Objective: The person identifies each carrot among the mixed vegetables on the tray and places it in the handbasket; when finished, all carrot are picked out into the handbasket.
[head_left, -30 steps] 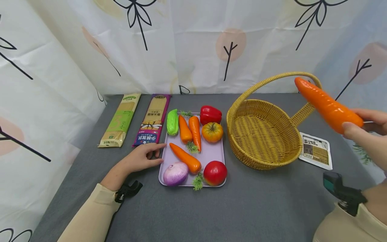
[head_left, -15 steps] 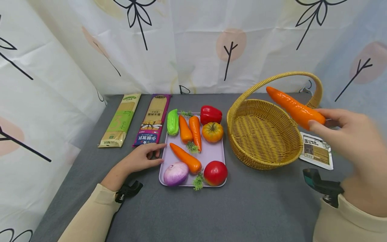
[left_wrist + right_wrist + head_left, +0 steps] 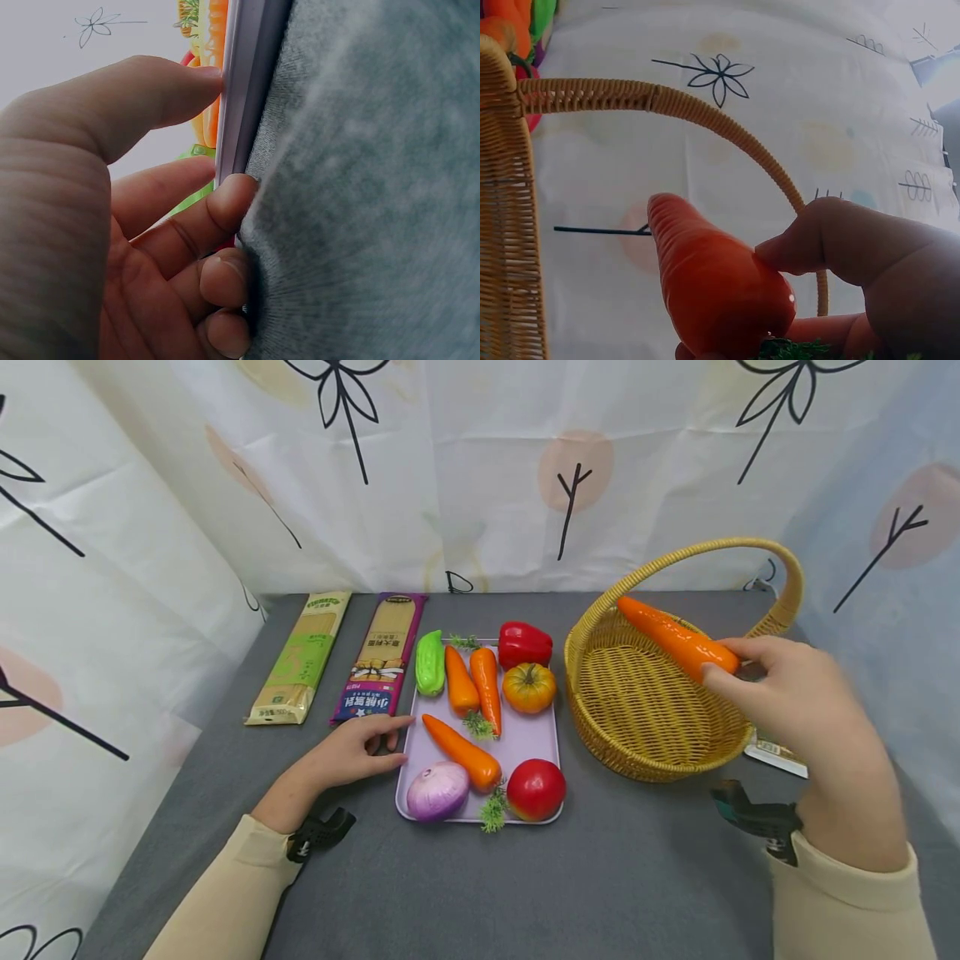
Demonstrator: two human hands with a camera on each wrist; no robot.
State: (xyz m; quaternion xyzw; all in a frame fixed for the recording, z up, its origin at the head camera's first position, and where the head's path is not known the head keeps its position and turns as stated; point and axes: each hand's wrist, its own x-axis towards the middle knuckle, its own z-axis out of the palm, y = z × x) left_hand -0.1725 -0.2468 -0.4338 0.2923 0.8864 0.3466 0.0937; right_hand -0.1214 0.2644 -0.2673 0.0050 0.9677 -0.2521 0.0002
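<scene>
Over grey cloth (image 3: 600,885), right hand (image 3: 798,697) holding carrot (image 3: 671,633), printed white curtain (image 3: 480,485) behind

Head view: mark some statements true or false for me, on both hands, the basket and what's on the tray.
1. The right hand holds a glossy orange carrot. True.
2. The left hand grips a carrot too. False: its thumb and forefinger rest at the flat lilac tray's rim.
3. The round golden wicker basket stands right of the tray. True.
4. The round purple-white onion occupies the tray's far right corner. False: near left.
5. The shiny red bell pepper adjoins the ribbed orange-yellow pumpkin. True.
</scene>
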